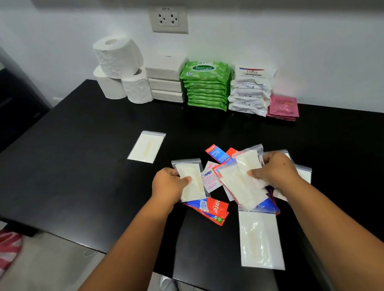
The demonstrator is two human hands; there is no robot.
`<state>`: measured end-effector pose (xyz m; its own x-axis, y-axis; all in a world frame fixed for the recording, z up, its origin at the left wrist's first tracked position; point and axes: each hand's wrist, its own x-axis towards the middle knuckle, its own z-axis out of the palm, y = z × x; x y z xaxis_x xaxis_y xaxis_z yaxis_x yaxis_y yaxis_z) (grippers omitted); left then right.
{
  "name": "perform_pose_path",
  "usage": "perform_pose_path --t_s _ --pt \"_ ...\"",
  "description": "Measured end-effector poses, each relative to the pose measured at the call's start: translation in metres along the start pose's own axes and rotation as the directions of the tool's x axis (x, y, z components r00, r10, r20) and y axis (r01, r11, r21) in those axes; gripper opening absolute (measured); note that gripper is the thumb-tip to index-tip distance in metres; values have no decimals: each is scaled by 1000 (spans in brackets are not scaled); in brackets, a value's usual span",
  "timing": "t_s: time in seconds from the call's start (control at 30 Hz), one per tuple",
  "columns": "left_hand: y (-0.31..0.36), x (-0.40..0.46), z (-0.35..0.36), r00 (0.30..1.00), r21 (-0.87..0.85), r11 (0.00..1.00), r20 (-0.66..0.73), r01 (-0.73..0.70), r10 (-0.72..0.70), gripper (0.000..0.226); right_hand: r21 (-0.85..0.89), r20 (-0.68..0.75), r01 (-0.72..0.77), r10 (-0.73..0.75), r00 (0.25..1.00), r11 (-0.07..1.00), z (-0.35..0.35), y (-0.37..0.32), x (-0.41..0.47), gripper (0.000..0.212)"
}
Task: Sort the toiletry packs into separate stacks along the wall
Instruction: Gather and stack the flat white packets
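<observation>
The black table carries a loose pile of mixed sachets at its centre; all positions below are given relative to this pile. The left hand sits at the pile's left edge, fingers and thumb closed on one clear zip pack with a white insert. The right hand sits at the pile's right edge, fingers closed on a fan of several similar clear packs. Red and blue Colgate sachets lie under and around both hands, and a white sachet with partly readable lettering lies between them. One clear pack lies flat just nearer the person than the pile; another lies apart, beyond the pile to the left. Farther beyond the pile, against the wall, stand sorted stacks in a row from left to right: toilet rolls, white tissue packs, green Sanicare wipes, white Dove sachets and pink sachets. A wall socket is above the row.
</observation>
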<state>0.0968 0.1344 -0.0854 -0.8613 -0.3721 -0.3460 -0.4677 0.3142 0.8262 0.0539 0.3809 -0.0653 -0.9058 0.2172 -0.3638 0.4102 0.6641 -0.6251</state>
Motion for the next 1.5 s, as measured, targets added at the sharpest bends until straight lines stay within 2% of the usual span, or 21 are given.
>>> perform_pose_path --t_s 0.13,0.27,0.37,0.47,0.6,0.67,0.73,0.93,1.2,1.33,1.43,1.5 --pt "-1 3 -3 999 -160 987 42 17 -10 14 117 -33 70 -67 997 991 -1 -1 2 23" --pt "3 9 -11 998 -226 974 68 25 -10 8 299 33 59 -72 997 952 -2 -15 -4 7" --pt "6 14 -19 997 -258 966 69 34 -16 12 352 51 77 -102 994 933 1 -26 -5 13" --pt "9 22 -29 997 -299 954 75 32 -10 15 407 99 65 -115 988 911 10 -36 -3 6" --pt "10 36 -46 995 -301 953 100 37 -7 14 471 152 53 -140 978 880 28 -54 2 15" --pt "11 45 -58 992 -275 961 125 35 0 22 489 173 41 -143 974 871 39 -66 5 7" --pt "11 57 -73 990 -232 973 142 18 15 27 514 185 34 -150 971 857 53 -80 8 13" --pt "12 105 -118 988 -119 990 124 -81 96 20 585 145 48 -163 976 809 100 -121 16 12" --pt "16 151 -127 958 53 983 240 -178 160 19 600 88 8 -76 993 800 135 -144 24 11" --pt "16 159 -120 952 230 935 207 -271 225 31 565 56 -15 -21 998 825 142 -140 27 33" --pt "12 161 -117 955 391 872 153 -295 255 40 559 27 -2 -16 1000 829 147 -139 26 25" --pt "10 161 -116 958 439 851 144 -287 249 43 550 22 0 -15 1000 835 150 -140 25 24"
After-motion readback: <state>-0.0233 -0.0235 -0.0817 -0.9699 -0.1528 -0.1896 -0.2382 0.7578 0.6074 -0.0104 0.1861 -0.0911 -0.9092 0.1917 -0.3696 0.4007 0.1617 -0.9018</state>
